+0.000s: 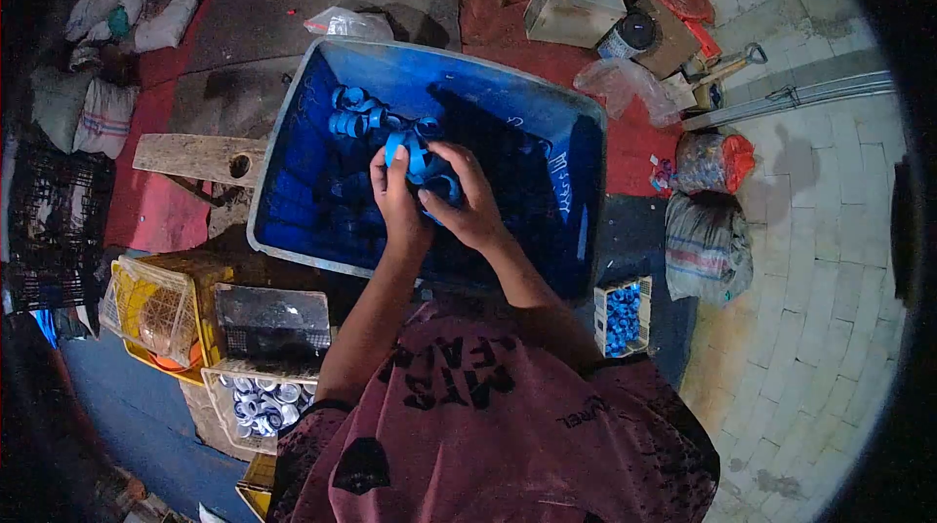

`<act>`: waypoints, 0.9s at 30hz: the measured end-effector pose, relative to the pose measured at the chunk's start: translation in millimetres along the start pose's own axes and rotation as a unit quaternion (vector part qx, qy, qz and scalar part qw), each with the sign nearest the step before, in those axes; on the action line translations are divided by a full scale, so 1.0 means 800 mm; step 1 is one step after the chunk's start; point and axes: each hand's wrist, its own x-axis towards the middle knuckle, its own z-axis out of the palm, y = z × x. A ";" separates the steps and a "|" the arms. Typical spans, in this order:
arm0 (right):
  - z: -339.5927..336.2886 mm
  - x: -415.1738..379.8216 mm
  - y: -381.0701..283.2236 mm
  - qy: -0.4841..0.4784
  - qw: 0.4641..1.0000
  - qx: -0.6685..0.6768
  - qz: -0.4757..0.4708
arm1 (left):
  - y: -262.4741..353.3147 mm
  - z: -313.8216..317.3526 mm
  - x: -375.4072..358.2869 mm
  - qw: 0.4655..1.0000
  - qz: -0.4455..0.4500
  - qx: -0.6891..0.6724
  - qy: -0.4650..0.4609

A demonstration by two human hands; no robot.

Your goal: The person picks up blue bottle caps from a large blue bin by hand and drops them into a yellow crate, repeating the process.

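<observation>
Both hands are over the large blue tub [459,60], toward its near side. My left hand [398,201] is closed on a light-blue plastic ring-shaped piece [408,154], its thumb pressed on the front. From the other side, my right hand [470,199] curls its fingers round the same cluster of blue pieces. A darker blue ring [444,189] shows between the right thumb and fingers. Whether the held pieces are joined cannot be made out. Beyond the left hand, several loose blue rings [353,113] lie in the tub. Its floor is mostly in dark shadow.
A wooden plank [190,158] meets the tub's left side. At lower left stand a yellow crate [200,303] and a basket of white, ring-like pieces [264,411]. A small basket of blue pieces [625,318] sits at right, near a woven sack [708,250].
</observation>
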 end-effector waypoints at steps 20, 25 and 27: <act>0.060 -0.014 -0.018 0.230 0.872 0.377 0.209 | 0.026 -0.020 -0.004 0.984 -0.081 -0.151 0.052; 0.080 -0.019 -0.005 0.231 0.898 0.332 0.172 | 0.032 -0.032 0.000 0.985 -0.074 -0.148 0.047; 0.086 -0.019 -0.013 0.202 0.911 0.330 0.144 | 0.036 -0.037 -0.002 0.987 -0.080 -0.131 0.050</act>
